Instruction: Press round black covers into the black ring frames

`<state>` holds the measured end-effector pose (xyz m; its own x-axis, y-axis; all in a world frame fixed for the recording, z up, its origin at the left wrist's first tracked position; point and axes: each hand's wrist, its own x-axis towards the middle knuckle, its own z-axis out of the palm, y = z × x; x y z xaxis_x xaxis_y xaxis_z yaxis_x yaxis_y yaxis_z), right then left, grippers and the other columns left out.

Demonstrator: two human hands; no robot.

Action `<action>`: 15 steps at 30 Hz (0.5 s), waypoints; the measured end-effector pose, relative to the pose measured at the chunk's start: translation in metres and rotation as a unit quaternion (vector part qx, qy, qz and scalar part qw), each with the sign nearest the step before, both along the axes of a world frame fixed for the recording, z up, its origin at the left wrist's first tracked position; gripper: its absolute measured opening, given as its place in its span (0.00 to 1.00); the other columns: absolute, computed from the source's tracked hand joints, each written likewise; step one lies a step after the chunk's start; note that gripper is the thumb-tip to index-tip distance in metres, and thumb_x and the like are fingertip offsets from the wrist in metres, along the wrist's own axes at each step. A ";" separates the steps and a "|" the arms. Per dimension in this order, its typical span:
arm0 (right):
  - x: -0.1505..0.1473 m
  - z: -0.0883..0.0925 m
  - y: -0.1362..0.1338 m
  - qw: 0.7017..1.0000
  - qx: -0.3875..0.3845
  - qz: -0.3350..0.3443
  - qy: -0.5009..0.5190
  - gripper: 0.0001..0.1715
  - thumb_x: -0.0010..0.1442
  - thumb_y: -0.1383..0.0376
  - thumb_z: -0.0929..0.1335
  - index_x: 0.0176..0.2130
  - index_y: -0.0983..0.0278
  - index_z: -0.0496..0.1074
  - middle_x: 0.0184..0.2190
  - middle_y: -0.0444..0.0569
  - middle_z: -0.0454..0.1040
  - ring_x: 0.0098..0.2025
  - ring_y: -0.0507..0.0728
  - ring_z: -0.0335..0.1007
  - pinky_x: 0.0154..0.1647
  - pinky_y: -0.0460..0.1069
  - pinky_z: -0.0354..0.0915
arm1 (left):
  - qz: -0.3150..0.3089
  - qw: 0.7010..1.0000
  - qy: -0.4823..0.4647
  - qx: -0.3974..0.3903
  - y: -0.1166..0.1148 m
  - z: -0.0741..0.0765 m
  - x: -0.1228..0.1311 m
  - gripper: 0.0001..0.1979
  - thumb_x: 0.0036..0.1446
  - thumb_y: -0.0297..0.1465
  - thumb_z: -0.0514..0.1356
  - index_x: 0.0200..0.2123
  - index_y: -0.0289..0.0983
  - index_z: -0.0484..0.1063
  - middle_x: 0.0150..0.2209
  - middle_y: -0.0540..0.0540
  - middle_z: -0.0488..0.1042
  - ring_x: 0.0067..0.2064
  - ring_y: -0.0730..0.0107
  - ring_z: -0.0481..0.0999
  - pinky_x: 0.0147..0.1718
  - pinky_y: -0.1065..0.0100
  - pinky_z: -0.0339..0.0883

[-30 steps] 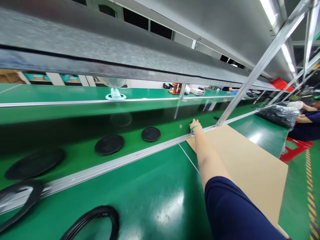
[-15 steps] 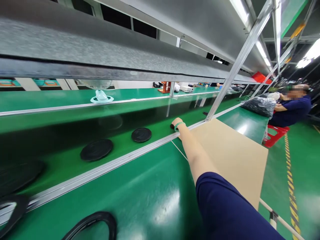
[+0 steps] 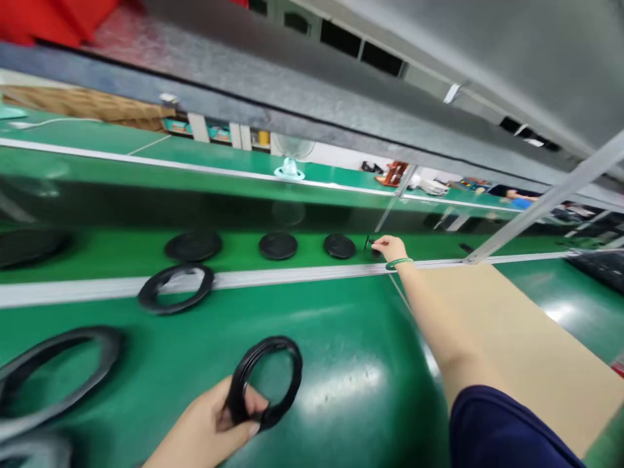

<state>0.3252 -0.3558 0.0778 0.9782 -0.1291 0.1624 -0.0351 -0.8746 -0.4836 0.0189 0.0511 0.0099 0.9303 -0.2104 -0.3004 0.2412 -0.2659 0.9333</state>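
My left hand [image 3: 214,426] is at the bottom of the view, fingers pinched round a black rubber ring [image 3: 267,383] that lies on the green bench. My right hand [image 3: 389,249] is stretched far out over the green conveyor belt [image 3: 121,250], a green bangle on its wrist. Its fingers are curled on a small black part [image 3: 372,246] at the belt's near edge. Three black round discs [image 3: 277,246] lie in a row on the belt to the left of that hand.
More black rings [image 3: 176,287] lie on the bench and its metal rail at the left. A brown cardboard sheet [image 3: 517,344] covers the bench at the right. A slanted metal post [image 3: 546,205] rises there. A small fan [image 3: 289,170] stands on the far shelf.
The view has swung left. My left hand has come into view gripping a black ring. My right hand stays at the belt's edge on the small black part.
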 end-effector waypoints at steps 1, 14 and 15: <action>-0.019 -0.002 0.020 0.998 0.042 0.043 -0.025 0.10 0.59 0.65 0.73 0.41 0.68 0.79 0.37 0.52 0.79 0.37 0.55 0.74 0.40 0.47 0.69 | 0.012 1.000 0.006 0.006 -0.003 0.006 -0.001 0.14 0.44 0.37 0.66 0.34 0.37 0.71 0.38 0.43 0.79 0.42 0.55 0.79 0.47 0.58 0.72; -0.241 -0.039 0.197 0.843 0.149 0.469 -0.216 0.08 0.68 0.64 0.69 0.37 0.65 0.77 0.28 0.47 0.72 0.31 0.53 0.67 0.34 0.49 0.65 | 0.129 0.991 -0.008 -0.025 -0.016 0.009 -0.012 0.36 0.42 0.36 0.72 0.54 0.37 0.64 0.48 0.43 0.77 0.47 0.55 0.80 0.47 0.56 0.77; -0.239 -0.043 0.196 0.836 0.125 0.479 -0.236 0.09 0.68 0.65 0.67 0.38 0.66 0.77 0.28 0.48 0.72 0.31 0.54 0.66 0.34 0.49 0.65 | 0.130 0.991 -0.002 -0.032 -0.016 0.009 -0.012 0.36 0.42 0.36 0.73 0.54 0.36 0.64 0.47 0.43 0.77 0.47 0.55 0.80 0.47 0.56 0.77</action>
<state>0.0863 -0.1596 0.0347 0.4880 0.5886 0.6445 0.8693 -0.2620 -0.4190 0.0072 0.0348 0.0192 0.9568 0.0188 -0.2900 0.2898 -0.1358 0.9474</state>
